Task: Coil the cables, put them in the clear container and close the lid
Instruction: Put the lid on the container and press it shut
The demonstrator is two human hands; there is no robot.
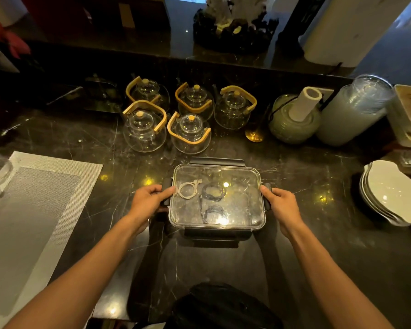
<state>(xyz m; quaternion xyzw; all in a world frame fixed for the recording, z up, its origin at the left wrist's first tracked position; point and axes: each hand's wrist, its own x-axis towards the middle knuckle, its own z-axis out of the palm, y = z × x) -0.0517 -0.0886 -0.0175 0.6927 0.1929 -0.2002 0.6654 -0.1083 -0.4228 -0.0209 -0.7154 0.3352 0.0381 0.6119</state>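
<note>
Both grips, left hand (150, 198) and right hand (279, 201), are curled on side latches of the rigid, slippery clear rectangular plastic container (217, 198) holding light coiled cables.

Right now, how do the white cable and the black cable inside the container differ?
The white cable is pale and wound into one small neat ring; the black cable is dark, looser, and sprawls over more of the floor. The white cable lies near the left hand; the black cable sits nearer the middle. Both lie inside the clear container under its lid.
</note>
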